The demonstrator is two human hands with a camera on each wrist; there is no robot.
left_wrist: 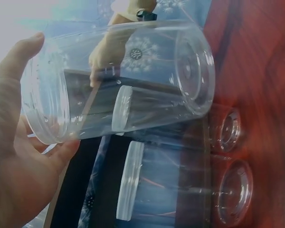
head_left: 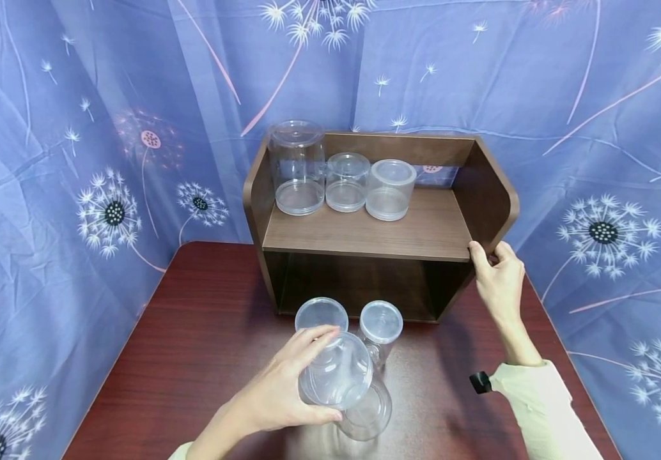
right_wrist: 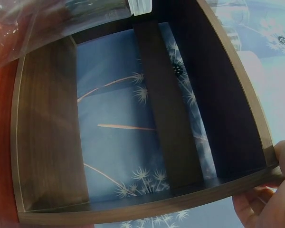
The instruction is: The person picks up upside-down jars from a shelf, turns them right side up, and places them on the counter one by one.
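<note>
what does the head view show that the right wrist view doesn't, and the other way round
Only the head view shows the left hand, its fingers and thumb around a clear jar, and the right sleeve.

Only the right wrist view shows the crosspiece at the back of the lower compartment, with the patterned curtain visible through the gaps beside it.

Both show the right hand at the edge of the shelf unit, the reddish table, the curtain and some clear jars.
</note>
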